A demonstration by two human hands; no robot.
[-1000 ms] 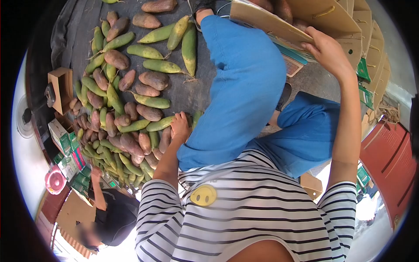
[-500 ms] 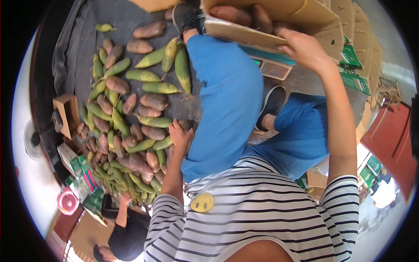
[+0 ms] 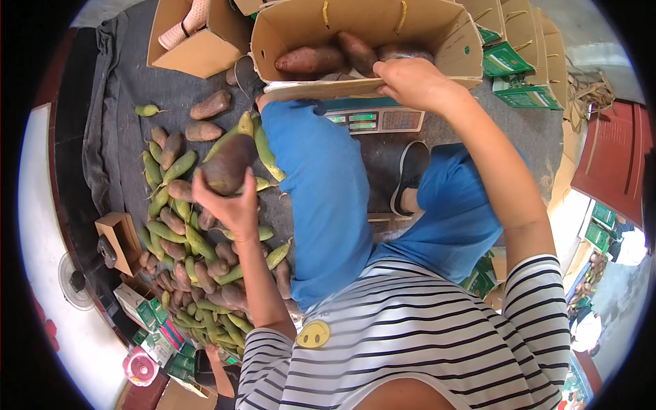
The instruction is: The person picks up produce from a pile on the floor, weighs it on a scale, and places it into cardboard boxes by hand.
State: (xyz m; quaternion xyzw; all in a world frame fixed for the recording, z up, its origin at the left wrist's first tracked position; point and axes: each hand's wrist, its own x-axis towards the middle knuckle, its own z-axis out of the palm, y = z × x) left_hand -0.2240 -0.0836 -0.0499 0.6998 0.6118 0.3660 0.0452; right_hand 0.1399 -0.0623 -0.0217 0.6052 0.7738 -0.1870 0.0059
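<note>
My left hand [image 3: 229, 208] is closed around a large, dark reddish-brown root vegetable [image 3: 229, 164], raised above the pile with the thumb and fingers on its sides. My right hand [image 3: 417, 85] grips the near wall of an open cardboard carton [image 3: 369, 89], its fingers over the top edge. Inside the carton lie several reddish root vegetables [image 3: 311, 60]. The carton rests on a scale [image 3: 403, 121] with lit green displays. Below my left hand spreads a heap of green radishes [image 3: 198, 242] mixed with reddish-brown roots [image 3: 210, 104].
Another carton [image 3: 198, 51] with a pink, mesh-like item stands at the upper left. More cartons with green panels [image 3: 509, 61] line the upper right. A small open box [image 3: 121, 239] sits left of the heap. At the lower left, a co-worker's arm [image 3: 219, 372] reaches toward the heap.
My left hand has lifted a reddish-brown root from the heap and moved up and left in view. My right hand stays on the carton's edge. The view has turned, showing more carton and scale.
</note>
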